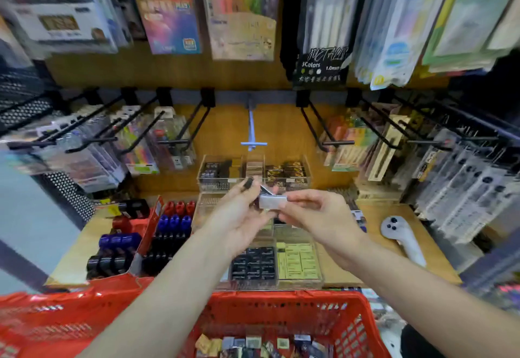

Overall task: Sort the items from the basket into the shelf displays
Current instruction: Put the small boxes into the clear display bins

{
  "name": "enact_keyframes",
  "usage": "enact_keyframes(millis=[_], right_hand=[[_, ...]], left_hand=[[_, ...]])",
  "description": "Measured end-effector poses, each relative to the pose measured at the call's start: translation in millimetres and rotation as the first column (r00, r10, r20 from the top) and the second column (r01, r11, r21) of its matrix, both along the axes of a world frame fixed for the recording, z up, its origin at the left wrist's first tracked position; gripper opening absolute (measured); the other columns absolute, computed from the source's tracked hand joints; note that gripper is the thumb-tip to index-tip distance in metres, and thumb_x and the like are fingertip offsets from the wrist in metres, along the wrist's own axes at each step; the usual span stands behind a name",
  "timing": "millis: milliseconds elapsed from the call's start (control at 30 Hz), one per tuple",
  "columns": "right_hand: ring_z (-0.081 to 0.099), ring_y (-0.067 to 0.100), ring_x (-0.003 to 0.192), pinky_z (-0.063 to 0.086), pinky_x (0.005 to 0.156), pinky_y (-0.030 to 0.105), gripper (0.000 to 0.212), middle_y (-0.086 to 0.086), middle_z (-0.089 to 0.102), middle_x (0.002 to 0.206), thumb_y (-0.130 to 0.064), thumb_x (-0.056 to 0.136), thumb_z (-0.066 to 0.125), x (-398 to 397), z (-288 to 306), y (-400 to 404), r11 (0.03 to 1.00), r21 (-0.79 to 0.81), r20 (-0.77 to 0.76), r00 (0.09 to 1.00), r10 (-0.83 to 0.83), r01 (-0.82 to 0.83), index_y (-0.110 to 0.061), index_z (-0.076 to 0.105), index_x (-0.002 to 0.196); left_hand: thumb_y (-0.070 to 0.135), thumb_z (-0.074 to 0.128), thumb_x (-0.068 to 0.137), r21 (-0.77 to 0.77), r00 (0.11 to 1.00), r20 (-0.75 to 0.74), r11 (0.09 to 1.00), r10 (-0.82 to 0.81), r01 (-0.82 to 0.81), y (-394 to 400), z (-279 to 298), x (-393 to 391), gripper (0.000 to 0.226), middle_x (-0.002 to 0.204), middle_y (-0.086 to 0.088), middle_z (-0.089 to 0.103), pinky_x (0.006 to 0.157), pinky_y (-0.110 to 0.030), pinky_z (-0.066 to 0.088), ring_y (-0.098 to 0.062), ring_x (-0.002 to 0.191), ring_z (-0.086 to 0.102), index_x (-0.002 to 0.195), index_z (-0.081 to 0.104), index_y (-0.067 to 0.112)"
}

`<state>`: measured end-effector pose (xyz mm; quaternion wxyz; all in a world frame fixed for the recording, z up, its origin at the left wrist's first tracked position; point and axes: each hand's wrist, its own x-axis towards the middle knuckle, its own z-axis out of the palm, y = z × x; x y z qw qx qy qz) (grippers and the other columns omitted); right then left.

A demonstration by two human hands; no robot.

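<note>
- Head view, nearest: lay a red basket (284,305) at the bottom edge, small packets (254,343) loose in its bottom, too blurred to read.
- Overlapped its left side a second red basket (50,318).
- Reached forward over the baskets both bare forearms, meeting above the wooden shelf (394,245).
- Curled palm-up the left hand (239,217), a small dark item (248,183) pinched at its fingertips; could not tell what the item was.
- Pinched a small silver-white box (272,201) between thumb and fingers the right hand (315,214), the box touching the left hand's fingers as well, held above the shelf and well clear of the basket.
- Sat beneath the hands a clear tray (320,270) on the shelf, black boxes (253,266) in its left compartment, yellow boxes (298,264) in its right.
- Stood at near left a red display carton (153,225) with rows of black, blue and red pieces (173,222).
- Rested at near right on the shelf a white handheld controller (403,238), apart from the tray.
- Stood farther back, just beyond the hands, a clear bin (306,172) of dark and brown small boxes.
- Hung at far left and far right packaged goods on black peg hooks (194,129), with larger pen packs (323,67) above.
</note>
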<state>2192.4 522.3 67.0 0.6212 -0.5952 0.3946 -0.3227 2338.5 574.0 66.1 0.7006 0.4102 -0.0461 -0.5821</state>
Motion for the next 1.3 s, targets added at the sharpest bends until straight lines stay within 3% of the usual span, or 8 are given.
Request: enact_keyframes(millis=[167,333,433,567,700,933,1133,1300], right_hand=[[0.074,0.023,0.087,0.059,0.072,0.024,0.019,0.017,0.075,0.096,-0.008,0.086,0.072,-30,26,28,0.950,0.311,0.209,0.977,-0.045,-0.023,0.002,0.069,0.103],[0.070,0.033,0.103,0.060,0.080,0.044,0.036,0.014,0.071,0.115,-0.011,0.082,0.070,-41,32,54,0.816,0.551,0.354,0.935,-0.035,-0.178,-0.002,0.065,0.117],[0.068,0.035,0.106,0.059,0.081,0.049,0.028,0.018,0.069,0.117,-0.011,0.089,0.064,-38,30,67,0.748,0.589,0.375,0.923,0.084,-0.307,0.000,0.066,0.115],[0.070,0.029,0.104,0.060,0.080,0.032,0.025,0.024,0.070,0.112,-0.004,0.088,0.063,-33,30,75,0.723,0.623,0.426,0.905,0.006,-0.298,0.006,0.065,0.110],[0.069,0.031,0.106,0.059,0.083,0.033,0.029,0.021,0.069,0.115,-0.006,0.090,0.064,-32,29,73,0.760,0.591,0.397,0.918,0.017,-0.270,0.004,0.065,0.117],[0.071,0.030,0.102,0.061,0.075,0.036,0.031,0.017,0.072,0.112,-0.011,0.089,0.065,-37,30,69,0.749,0.626,0.325,0.946,0.002,-0.217,-0.003,0.063,0.118],[0.071,0.030,0.102,0.061,0.076,0.035,0.027,0.016,0.072,0.111,-0.012,0.092,0.065,-35,26,71,0.788,0.591,0.282,0.959,0.000,-0.173,-0.002,0.065,0.117],[0.071,0.027,0.103,0.060,0.078,0.039,0.026,0.012,0.073,0.112,-0.015,0.088,0.069,-36,21,72,0.798,0.580,0.237,0.971,0.028,-0.165,-0.006,0.067,0.113]], left_hand=[[0.024,0.069,0.089,0.126,0.969,0.246,0.992,-0.026,-0.005,61,16,-2,0.012,0.086,0.003,0.074,0.072,-0.028,0.047,-0.011,0.085,0.064,0.100,0.068,0.020],[0.021,0.074,0.077,-0.076,0.934,0.356,0.997,0.041,-0.015,115,9,-13,0.031,0.079,-0.002,0.067,0.061,-0.017,0.053,-0.009,0.069,0.065,0.106,0.069,0.013],[0.018,0.073,0.079,-0.123,0.871,0.490,0.985,-0.046,0.121,121,8,-23,0.022,0.098,-0.008,0.072,0.079,-0.021,0.055,-0.016,0.087,0.069,0.101,0.073,0.016],[0.030,0.075,0.078,-0.116,0.802,0.597,0.986,-0.028,0.122,117,9,-25,0.018,0.105,-0.010,0.073,0.087,-0.027,0.054,-0.023,0.096,0.069,0.094,0.075,0.022],[0.018,0.070,0.086,-0.076,0.744,0.666,0.985,-0.063,0.152,115,6,-17,0.042,0.118,-0.001,0.072,0.095,-0.034,0.049,-0.020,0.106,0.069,0.125,0.056,0.023],[0.001,0.072,0.086,-0.012,0.572,0.816,0.987,-0.084,0.163,112,4,-17,0.047,0.111,0.011,0.073,0.084,-0.011,0.049,-0.006,0.105,0.068,0.124,0.054,0.023],[0.008,0.079,0.080,0.025,0.580,0.810,0.994,-0.083,0.108,112,1,-17,0.044,0.103,0.011,0.075,0.081,-0.013,0.051,-0.004,0.099,0.069,0.117,0.061,0.025],[0.010,0.068,0.091,0.023,0.769,0.633,0.996,-0.086,0.092,111,-2,-19,0.026,0.104,-0.002,0.076,0.090,-0.032,0.054,-0.018,0.099,0.069,0.116,0.063,0.017]])
